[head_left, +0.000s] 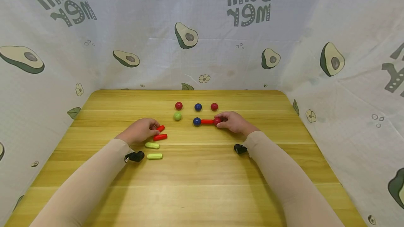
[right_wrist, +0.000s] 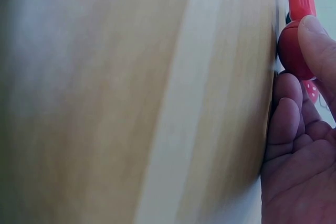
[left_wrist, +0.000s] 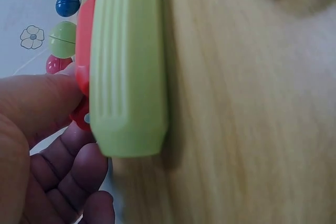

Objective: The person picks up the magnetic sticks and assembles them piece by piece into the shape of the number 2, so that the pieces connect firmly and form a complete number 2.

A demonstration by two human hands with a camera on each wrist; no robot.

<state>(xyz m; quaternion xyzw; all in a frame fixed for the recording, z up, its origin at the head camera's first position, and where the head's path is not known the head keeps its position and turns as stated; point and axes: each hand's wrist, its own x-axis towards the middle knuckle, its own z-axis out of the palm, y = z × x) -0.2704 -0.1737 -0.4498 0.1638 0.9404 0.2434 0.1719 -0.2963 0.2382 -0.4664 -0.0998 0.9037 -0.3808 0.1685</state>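
My right hand point(head_left: 234, 122) pinches a dark red ball point(head_left: 217, 121) between thumb and fingers. That ball sits on one end of a red stick point(head_left: 207, 122), with a blue ball point(head_left: 197, 121) on the other end. On the left, my left hand point(head_left: 143, 130) grips the near end of a second red stick point(head_left: 161, 128), which its fingertips partly hide. Just in front of those fingers lies another red stick point(head_left: 160, 137). Nearer me are two yellow-green sticks point(head_left: 152, 145); one looms large and ridged in the left wrist view.
Behind the joined piece stand two red balls point(head_left: 179, 105) with a blue ball point(head_left: 198, 107) between them. A green ball point(head_left: 177, 116) sits just in front of the left red one. Printed cloth point(head_left: 214, 55) hangs along the back and sides of the wooden table point(head_left: 189, 192).
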